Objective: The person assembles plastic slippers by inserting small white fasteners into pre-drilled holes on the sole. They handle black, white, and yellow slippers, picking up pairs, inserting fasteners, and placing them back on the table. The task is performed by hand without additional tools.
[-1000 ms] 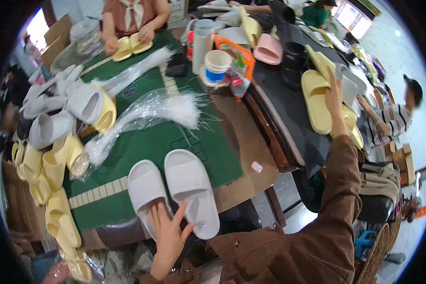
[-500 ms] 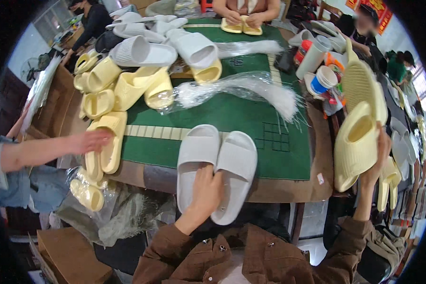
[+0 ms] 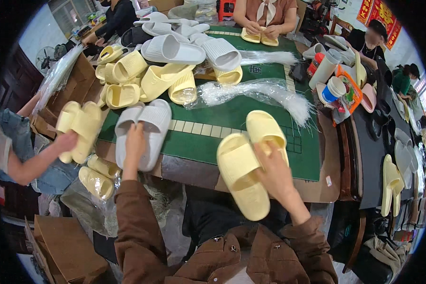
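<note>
With my left hand (image 3: 135, 142) I grip a pair of light grey slippers (image 3: 152, 124) at their inner edges, over the table's left front edge. My right hand (image 3: 275, 171) is closed on a pair of pale yellow slippers (image 3: 241, 177), held side by side over the front edge of the green mat (image 3: 194, 155). Beyond my left hand lies a heap of yellow slippers (image 3: 163, 81), with grey slippers (image 3: 173, 49) piled behind it. A bundle of thin white strands in clear wrap (image 3: 251, 91) lies across the mat.
At the left a co-worker's hand (image 3: 67, 141) holds another yellow pair (image 3: 85, 128). Across the table, another person's hands (image 3: 262, 32) hold small yellow slippers. A white-and-blue cup (image 3: 333, 89) and an orange basket (image 3: 352, 92) stand at the right. A cardboard box (image 3: 68, 248) sits lower left.
My left hand has carried the grey pair leftward. My right hand has brought the yellow pair from the right to in front of me. The co-worker's yellow pair has moved left, off the table.
</note>
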A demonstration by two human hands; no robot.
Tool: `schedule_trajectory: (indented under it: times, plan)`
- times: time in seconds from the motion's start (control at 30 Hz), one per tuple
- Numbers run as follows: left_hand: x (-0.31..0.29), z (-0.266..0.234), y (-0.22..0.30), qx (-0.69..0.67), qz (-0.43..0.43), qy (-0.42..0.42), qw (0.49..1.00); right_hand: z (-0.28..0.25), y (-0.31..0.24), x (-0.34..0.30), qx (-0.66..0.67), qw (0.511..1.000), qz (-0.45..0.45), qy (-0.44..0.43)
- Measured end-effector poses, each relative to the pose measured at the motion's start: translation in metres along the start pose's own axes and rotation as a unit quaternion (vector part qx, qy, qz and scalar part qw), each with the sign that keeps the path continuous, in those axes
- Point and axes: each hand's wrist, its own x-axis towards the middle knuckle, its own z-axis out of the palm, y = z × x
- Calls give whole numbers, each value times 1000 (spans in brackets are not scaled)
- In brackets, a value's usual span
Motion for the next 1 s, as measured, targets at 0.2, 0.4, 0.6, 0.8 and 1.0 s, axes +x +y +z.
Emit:
schedule_trajectory:
  times: [0.2, 0.4, 0.6, 0.8, 1.0]
  plan:
    - [5, -6, -16, 148, 26, -4, 989, 15, 5, -5, -39, 996, -79, 14]
    - [-60, -38, 107, -82, 81, 57, 992, -22, 22, -3, 215, 972, 96, 5]
    - [-99, -29, 245, -314, 198, -88, 925, -10, 50, 41, 45, 979, -43, 196]
    - [-79, 16, 236, -134, 251, -11, 959, 13, 80, 26, 118, 982, -17, 145]
    - [-64, 21, 254, -205, 269, -66, 939, 41, 68, -4, 265, 946, 11, 188]
